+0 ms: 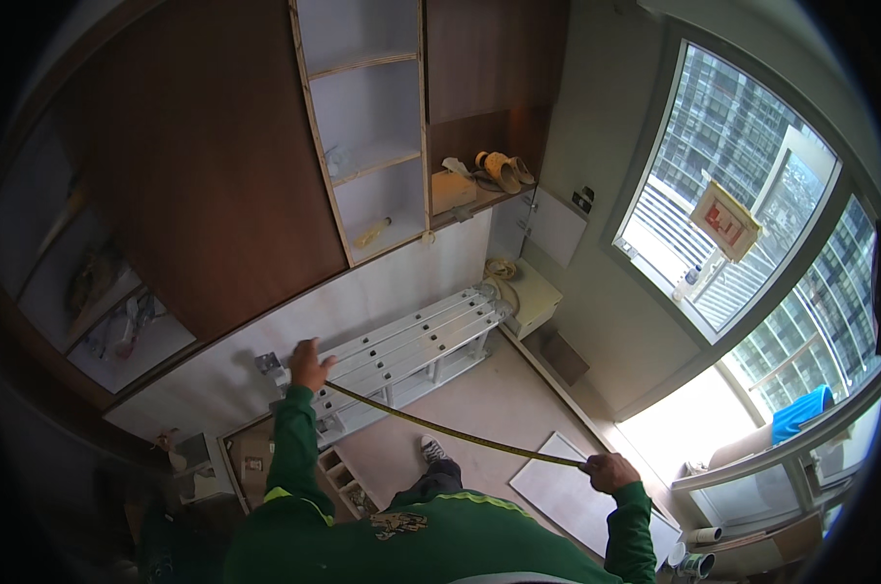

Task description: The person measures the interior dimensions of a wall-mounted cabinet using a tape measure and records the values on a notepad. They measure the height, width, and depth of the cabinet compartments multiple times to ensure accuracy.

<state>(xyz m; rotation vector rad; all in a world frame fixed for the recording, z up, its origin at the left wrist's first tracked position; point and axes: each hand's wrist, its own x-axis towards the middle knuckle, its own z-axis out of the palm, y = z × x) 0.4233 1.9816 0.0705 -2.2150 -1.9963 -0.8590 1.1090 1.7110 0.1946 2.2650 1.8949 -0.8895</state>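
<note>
A yellow tape measure [450, 431] is stretched between my two hands, its blade sagging slightly over the floor. My left hand [311, 366] is closed at the far left end of the blade, in front of the white wall and beside the folded ladder [416, 341]. Lower and to the right, my right hand [611, 473] is closed around the other end, above a white panel [547, 477] lying on the floor. The tape's case does not show clearly in either hand.
Brown cabinet panels [197, 175] and open shelves [367, 117] line the wall ahead. An orange tool [499, 170] sits in the niche. Windows [732, 185] stand at right, with a blue item [800, 414] near the sill. A compartmented wooden tray [348, 482] lies near my foot.
</note>
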